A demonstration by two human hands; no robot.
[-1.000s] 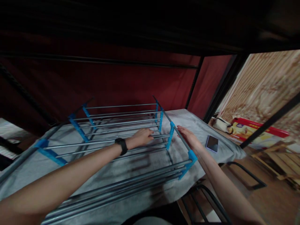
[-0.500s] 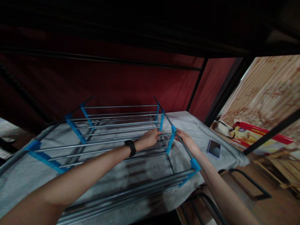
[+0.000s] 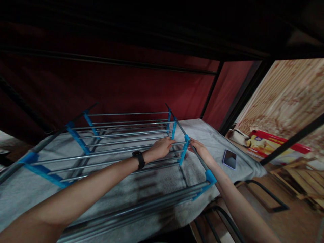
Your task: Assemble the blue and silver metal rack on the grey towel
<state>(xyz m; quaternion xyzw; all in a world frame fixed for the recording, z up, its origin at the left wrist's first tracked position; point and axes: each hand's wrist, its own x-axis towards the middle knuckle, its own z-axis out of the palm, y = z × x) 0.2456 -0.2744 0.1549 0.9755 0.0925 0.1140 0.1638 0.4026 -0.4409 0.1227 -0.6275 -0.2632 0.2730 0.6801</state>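
A rack of grey metal tubes with blue plastic brackets, a shoe rack by its look (image 3: 101, 156), lies across the grey blanket (image 3: 197, 130). My left hand (image 3: 162, 147), with a black watch (image 3: 138, 160) on its wrist, is closed around one of the crosswise tubes near its right end. At the right side, my right hand (image 3: 199, 150) grips the long side tube beside a blue bracket (image 3: 185, 148); the bracket and tube partly hide its fingers. Another blue bracket (image 3: 210, 179) holds the nearest tubes, close to my right forearm.
A phone (image 3: 230, 159) lies on the blanket to the right. Black bed-frame bars (image 3: 214, 87) and a dark red curtain (image 3: 141, 91) stand behind. Beyond the bed's right edge are a red and yellow box (image 3: 275, 145), a wooden stand (image 3: 301, 182) and a black metal frame (image 3: 268, 192).
Both hands keep their places on the rack. The rack's left end has shifted slightly left in view, while the camera view has turned a little.
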